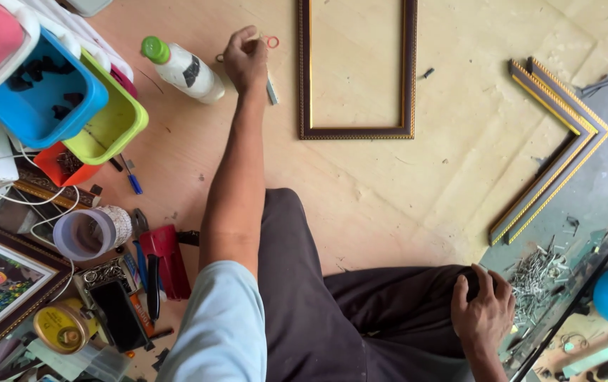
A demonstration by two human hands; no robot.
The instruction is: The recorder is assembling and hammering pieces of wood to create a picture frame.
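Plywood floor (417, 184), our left hand (245, 60) pinched a small tool (271, 88) — beside glue bottle (183, 69), right hand (484, 308) spread on our knee (424, 290).

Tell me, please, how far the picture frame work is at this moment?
Done, it seems: one dark frame with gold edge lies joined on the plywood floor. In hand: the left hand reaches small items beside the glue bottle; the right hand rests on the knee. Left: the L-shaped moulding pieces form only one corner.
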